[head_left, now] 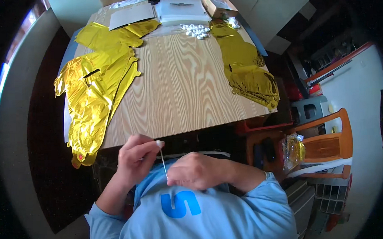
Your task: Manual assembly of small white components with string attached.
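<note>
Close to my chest, a thin white ribbon (163,162) is stretched taut between my two hands. My left hand (133,157) pinches its upper end, where a small white roll (160,143) shows at the fingertips. Lower and to the right, my right hand (193,171) is closed on the ribbon's other end, its fingers mostly hidden behind the knuckles. Similar small white rolls (196,31) lie in a pile at the far side of the table.
Flat gold foil balloons (87,87) cover the left of the wooden table (177,86), and more gold foil (244,58) lies on the right. At the back are clear plastic bags (182,10) and a cardboard box (219,7). A wooden chair (344,135) stands at right.
</note>
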Motion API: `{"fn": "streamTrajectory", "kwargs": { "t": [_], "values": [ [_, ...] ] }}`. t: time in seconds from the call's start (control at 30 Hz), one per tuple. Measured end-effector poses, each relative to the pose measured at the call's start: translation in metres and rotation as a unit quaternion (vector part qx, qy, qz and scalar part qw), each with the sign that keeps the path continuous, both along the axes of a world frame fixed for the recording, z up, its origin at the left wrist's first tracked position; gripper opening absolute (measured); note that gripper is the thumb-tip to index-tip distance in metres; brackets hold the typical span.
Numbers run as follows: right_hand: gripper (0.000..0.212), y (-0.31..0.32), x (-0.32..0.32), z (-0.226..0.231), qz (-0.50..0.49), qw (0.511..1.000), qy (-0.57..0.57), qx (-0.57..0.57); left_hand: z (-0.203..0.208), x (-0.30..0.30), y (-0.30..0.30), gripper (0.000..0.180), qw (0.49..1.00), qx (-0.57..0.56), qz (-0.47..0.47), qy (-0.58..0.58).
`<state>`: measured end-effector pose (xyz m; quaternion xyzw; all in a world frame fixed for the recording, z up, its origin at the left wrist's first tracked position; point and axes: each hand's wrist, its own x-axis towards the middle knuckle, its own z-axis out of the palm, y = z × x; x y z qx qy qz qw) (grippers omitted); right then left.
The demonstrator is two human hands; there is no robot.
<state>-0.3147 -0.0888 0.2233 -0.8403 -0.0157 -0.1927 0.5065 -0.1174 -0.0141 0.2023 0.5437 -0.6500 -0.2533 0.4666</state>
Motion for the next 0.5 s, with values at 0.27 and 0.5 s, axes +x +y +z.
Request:
{"fn": "streamTrajectory", "kwargs": {
  "t": [0.27,0.5],
  "values": [
    [0.013,-0.001,-0.003,-0.007,0.008,0.999,-0.012,0.038,0.003,0.005,-0.007,0.016,0.997,-0.061,0.032,-0.032],
    [0.013,-0.009,-0.005,-0.006,-0.090,0.996,0.025,-0.008,0.010,-0.005,-0.005,0.017,0.997,-0.069,-0.008,0.031]
  ]
}}
